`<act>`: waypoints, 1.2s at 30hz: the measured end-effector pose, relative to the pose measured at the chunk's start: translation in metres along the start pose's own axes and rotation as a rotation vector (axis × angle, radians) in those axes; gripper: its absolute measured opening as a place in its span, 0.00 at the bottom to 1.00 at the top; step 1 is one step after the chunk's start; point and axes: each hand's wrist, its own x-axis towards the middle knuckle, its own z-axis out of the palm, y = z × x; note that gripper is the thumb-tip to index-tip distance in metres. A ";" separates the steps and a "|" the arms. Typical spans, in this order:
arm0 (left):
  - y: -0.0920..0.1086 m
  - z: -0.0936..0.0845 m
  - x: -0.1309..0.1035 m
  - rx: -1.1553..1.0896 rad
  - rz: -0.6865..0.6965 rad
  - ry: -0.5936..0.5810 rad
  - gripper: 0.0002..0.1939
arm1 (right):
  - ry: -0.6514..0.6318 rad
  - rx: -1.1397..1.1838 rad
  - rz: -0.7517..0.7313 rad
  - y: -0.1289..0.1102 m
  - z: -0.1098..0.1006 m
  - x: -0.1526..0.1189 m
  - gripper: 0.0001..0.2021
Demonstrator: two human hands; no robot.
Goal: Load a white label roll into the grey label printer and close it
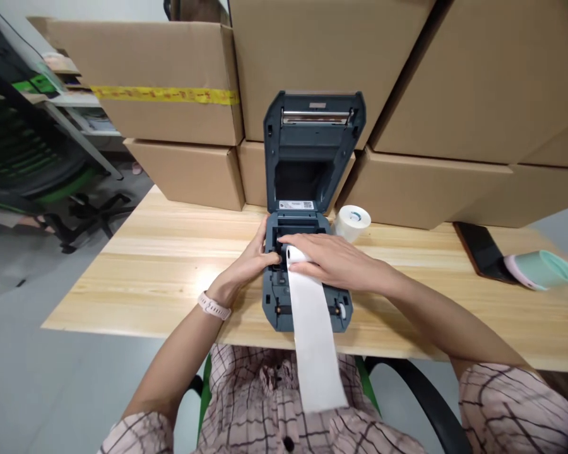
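A dark grey label printer stands on the table with its lid swung up. My right hand is wrapped over a small roll of white label paper inside the printer bay. From that roll a long paper strip runs forward over the printer's front and hangs past the table edge towards my lap. My left hand grips the printer's left side, its thumb reaching over the rim into the bay. Behind my right hand, a second white roll stands on end beside the printer.
Large cardboard boxes are stacked along the back of the wooden table, close behind the raised lid. At the right lie a dark phone and a mint-green cup. An office chair stands on the floor at left.
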 end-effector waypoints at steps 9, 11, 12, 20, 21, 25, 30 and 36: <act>0.000 -0.001 -0.002 -0.075 -0.016 -0.046 0.53 | 0.116 -0.108 -0.124 0.000 0.022 -0.019 0.33; 0.000 -0.002 -0.001 -0.071 0.012 -0.056 0.52 | 0.247 -0.161 -0.160 -0.008 0.028 -0.032 0.25; 0.000 -0.002 -0.001 -0.068 0.025 -0.063 0.50 | 0.304 -0.181 -0.176 -0.013 0.031 -0.039 0.20; 0.002 0.000 -0.001 -0.031 0.059 -0.062 0.47 | 0.466 -0.125 -0.236 -0.039 0.060 -0.079 0.10; 0.001 0.000 -0.001 -0.025 0.067 -0.058 0.47 | 0.488 -0.128 -0.231 -0.041 0.062 -0.080 0.11; -0.003 -0.001 0.000 -0.013 0.090 -0.057 0.46 | 0.540 -0.132 -0.175 -0.048 0.071 -0.078 0.11; -0.004 -0.001 0.000 -0.008 0.097 -0.061 0.44 | 0.617 -0.155 -0.126 -0.058 0.084 -0.075 0.12; 0.000 0.000 -0.001 0.004 0.078 -0.042 0.44 | 0.692 -0.171 -0.058 -0.065 0.089 -0.072 0.11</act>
